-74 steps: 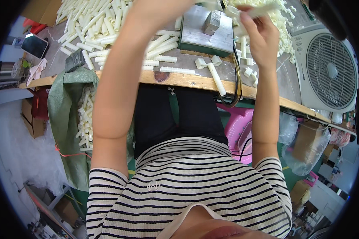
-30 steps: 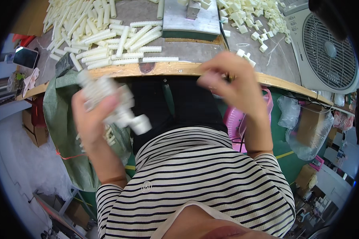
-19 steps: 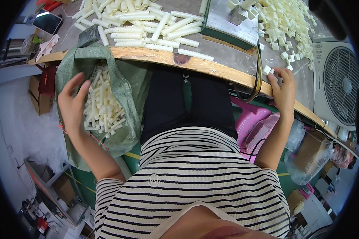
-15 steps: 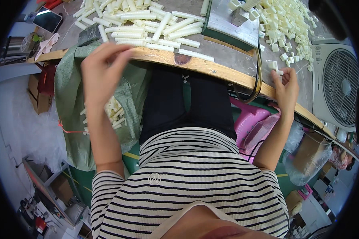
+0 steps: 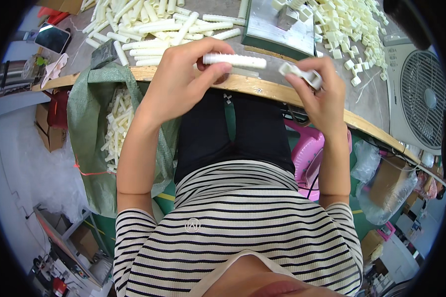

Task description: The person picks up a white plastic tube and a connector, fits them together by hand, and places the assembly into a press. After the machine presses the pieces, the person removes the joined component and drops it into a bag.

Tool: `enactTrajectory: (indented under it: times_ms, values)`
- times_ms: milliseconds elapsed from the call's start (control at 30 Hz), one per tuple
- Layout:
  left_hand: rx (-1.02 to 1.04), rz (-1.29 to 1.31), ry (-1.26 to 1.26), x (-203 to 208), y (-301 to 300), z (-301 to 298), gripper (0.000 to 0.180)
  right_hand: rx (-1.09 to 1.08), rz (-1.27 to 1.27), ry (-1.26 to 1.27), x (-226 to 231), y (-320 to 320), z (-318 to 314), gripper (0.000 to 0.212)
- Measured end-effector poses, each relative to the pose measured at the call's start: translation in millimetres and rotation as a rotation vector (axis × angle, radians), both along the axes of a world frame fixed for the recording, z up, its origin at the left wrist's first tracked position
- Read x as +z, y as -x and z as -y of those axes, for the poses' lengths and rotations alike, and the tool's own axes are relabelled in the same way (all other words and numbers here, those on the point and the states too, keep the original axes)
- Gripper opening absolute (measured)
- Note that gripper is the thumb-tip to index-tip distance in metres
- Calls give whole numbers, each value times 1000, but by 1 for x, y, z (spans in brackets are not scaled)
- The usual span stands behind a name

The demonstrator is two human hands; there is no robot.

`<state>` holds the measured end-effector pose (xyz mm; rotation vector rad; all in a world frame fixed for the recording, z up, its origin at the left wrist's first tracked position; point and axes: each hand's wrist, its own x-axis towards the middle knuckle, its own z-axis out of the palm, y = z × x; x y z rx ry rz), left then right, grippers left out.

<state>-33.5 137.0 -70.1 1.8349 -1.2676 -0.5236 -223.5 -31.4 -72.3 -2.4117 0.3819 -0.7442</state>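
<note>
My left hand (image 5: 188, 72) pinches a ribbed white plastic tube (image 5: 240, 61) by its left end. The tube lies level above the table's front edge, its free end pointing right. Just to the right, my right hand (image 5: 318, 89) grips a small white plastic fitting (image 5: 302, 75) with square-looking ends, between thumb and fingers. A short gap separates tube and fitting. Many similar ribbed tubes (image 5: 158, 27) lie heaped behind my left hand. A pile of small square white fittings (image 5: 339, 29) spreads at the back right.
A metal-topped block fixture (image 5: 265, 37) stands between the piles. A grey fan (image 5: 421, 96) sits at the right. The wooden table edge (image 5: 371, 128) curves across the front. Below left hangs a green woven sack (image 5: 86, 133) with white pieces inside. A phone (image 5: 52, 38) lies far left.
My left hand has moved right from the sack and now holds a tube. My right hand has come left and inward, carrying a fitting.
</note>
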Motion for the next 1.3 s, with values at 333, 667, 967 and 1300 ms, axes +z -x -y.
enactTrajectory:
  times_ms: [333, 667, 967, 1300]
  values:
    - [-110, 210, 241, 7, 18, -6, 24, 295, -82, -75, -1, -11, -2, 21]
    - [-256, 8, 323, 28, 23, 17, 28, 399, -316, -602, 14, 9, 8, 30]
    - [-48, -247, 529, 53, -11, 148, 26, 113, 720, -873, -5, -29, 70, 22]
    - [33, 557, -252, -5, -78, 102, 22, 43, 260, -507, -26, -73, 86, 34]
